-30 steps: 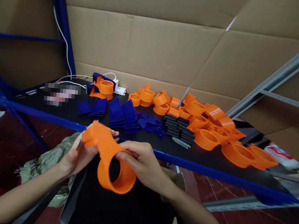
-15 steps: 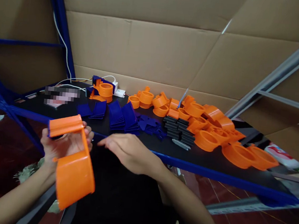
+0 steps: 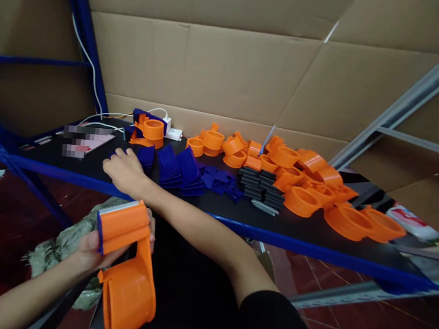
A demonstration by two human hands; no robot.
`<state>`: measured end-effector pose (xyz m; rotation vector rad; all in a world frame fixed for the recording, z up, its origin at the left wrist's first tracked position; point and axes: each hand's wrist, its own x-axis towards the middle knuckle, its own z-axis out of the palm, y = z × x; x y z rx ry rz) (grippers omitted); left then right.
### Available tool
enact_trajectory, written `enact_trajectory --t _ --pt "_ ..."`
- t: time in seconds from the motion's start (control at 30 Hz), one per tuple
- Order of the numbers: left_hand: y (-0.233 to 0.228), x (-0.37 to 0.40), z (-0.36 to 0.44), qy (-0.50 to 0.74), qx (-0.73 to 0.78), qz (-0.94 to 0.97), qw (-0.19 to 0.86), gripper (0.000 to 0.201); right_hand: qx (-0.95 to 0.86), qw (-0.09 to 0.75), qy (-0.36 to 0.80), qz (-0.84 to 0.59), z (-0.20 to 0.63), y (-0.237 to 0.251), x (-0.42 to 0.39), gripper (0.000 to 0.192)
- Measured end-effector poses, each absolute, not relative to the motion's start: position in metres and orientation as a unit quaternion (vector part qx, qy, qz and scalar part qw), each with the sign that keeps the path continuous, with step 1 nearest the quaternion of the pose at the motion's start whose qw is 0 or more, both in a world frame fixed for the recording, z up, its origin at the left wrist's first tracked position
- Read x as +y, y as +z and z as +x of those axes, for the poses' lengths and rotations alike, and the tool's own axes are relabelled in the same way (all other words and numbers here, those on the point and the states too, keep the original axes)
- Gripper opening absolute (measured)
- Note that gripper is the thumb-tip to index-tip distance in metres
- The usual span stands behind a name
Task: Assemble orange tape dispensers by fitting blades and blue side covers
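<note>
My left hand (image 3: 93, 248) grips an orange plastic tape-dispenser body (image 3: 126, 269) low at the left, in front of my lap; a blue strip and a toothed metal edge show at its top. My right hand (image 3: 124, 168) reaches across to the black table (image 3: 207, 207) and rests on the flat blue plastic pieces (image 3: 142, 157) at the left of the blue stacks. Its fingers curl over one piece; whether it grips it is unclear.
On the table lie stacks of blue plates (image 3: 180, 168), small black parts (image 3: 261, 189), many orange dispenser bodies (image 3: 310, 186), one assembled orange-and-blue unit (image 3: 149, 126), a white power strip (image 3: 174, 133). Cardboard walls stand behind; a blue shelf frame (image 3: 7, 149) at left.
My right hand let go of the orange body and reached forward-left to the blue pieces. My left hand carried the orange body down and turned it.
</note>
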<state>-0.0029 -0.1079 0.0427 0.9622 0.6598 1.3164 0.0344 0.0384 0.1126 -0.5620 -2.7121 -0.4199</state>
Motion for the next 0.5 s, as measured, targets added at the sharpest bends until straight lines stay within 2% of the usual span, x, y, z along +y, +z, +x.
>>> enact_trajectory --t 0.1,0.27,0.37,0.43,0.5 --pt "0.047 -0.108 0.005 0.582 0.265 0.407 0.653 0.076 -0.951 0.178 -0.143 -0.208 0.024 0.114 0.037 0.023" --pt "0.049 -0.107 0.014 0.639 0.252 0.383 0.618 0.073 -0.921 0.314 -0.078 -0.218 0.037 0.141 0.040 0.026" --pt "0.050 -0.104 0.016 0.663 0.284 0.351 0.597 0.059 -0.891 0.400 0.043 -0.210 0.074 0.170 0.038 0.029" --pt "0.051 -0.099 0.017 0.664 0.301 0.337 0.595 0.049 -0.854 0.450 0.173 -0.197 0.112 0.185 0.027 0.034" --pt "0.052 -0.092 0.018 0.678 0.300 0.336 0.581 0.042 -0.826 0.445 0.301 -0.171 0.155 0.189 0.009 0.042"
